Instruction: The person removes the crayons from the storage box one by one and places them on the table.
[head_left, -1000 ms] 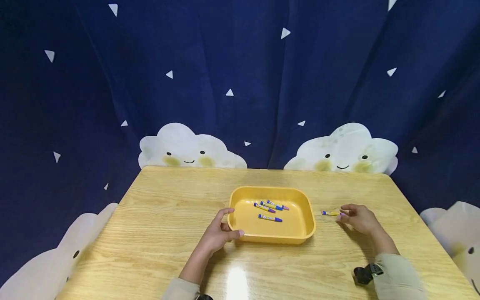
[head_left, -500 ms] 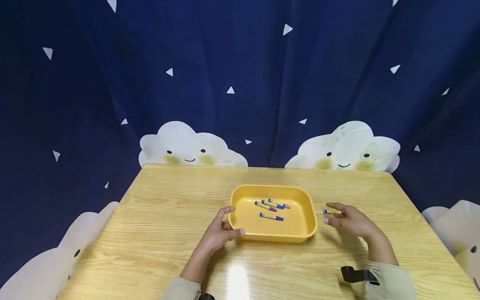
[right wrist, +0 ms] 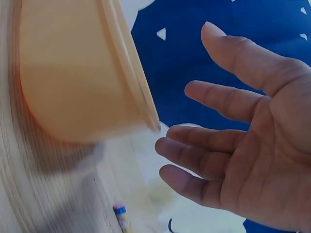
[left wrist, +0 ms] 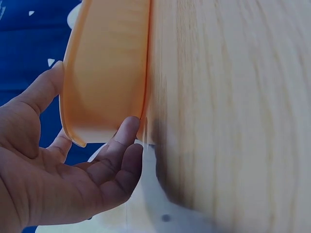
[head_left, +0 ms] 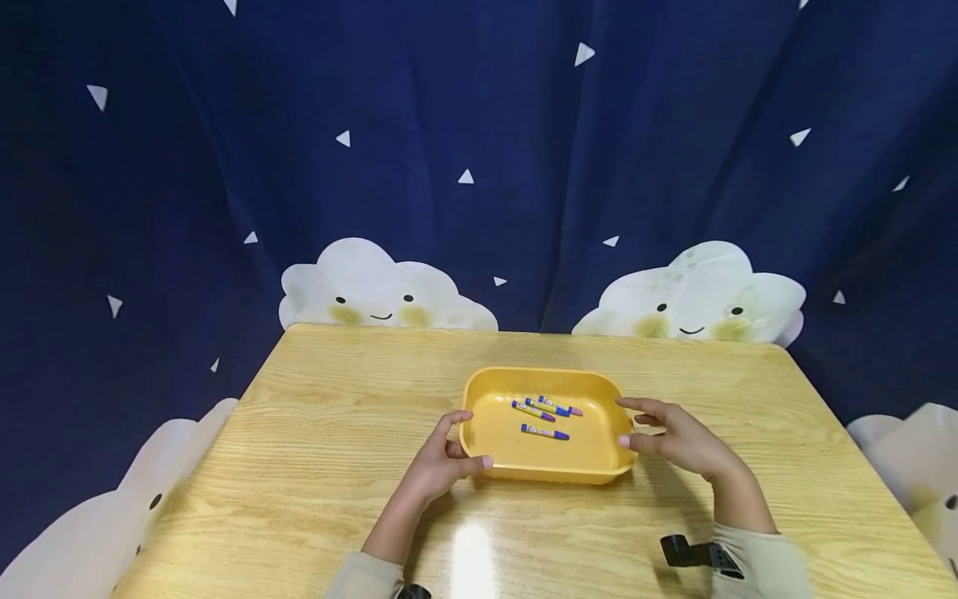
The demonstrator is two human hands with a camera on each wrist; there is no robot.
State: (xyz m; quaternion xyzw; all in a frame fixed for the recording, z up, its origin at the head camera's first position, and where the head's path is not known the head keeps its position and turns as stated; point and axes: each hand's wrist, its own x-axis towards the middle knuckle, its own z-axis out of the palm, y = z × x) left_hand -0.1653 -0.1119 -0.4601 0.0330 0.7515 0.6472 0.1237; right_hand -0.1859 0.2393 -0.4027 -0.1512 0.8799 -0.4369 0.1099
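Observation:
A yellow plastic tray [head_left: 554, 476] sits on the wooden table with several crayons inside; one crayon [head_left: 545, 433] lies apart from the cluster [head_left: 540, 408]. At the tray's left end my left hand [head_left: 437, 466] grips the corner, thumb on the front rim and index finger on the left rim. The left wrist view shows other fingertips [left wrist: 129, 124] against the outer wall. My right hand [head_left: 681, 437] hovers at the right end, fingers spread and holding nothing. In the right wrist view its fingers stand apart from the rim. Another crayon [right wrist: 120, 216] lies on the table there, hidden in the head view.
The wooden table [head_left: 337, 399] extends around the tray on every side. Behind it hangs a dark blue curtain [head_left: 419, 100] with white triangles and smiling clouds. A dark wrist device [head_left: 699, 553] sits at the right sleeve.
My right hand has moved left from over the loose crayon on the table to the tray's right end, without taking the crayon. The left hand keeps its grip on the tray.

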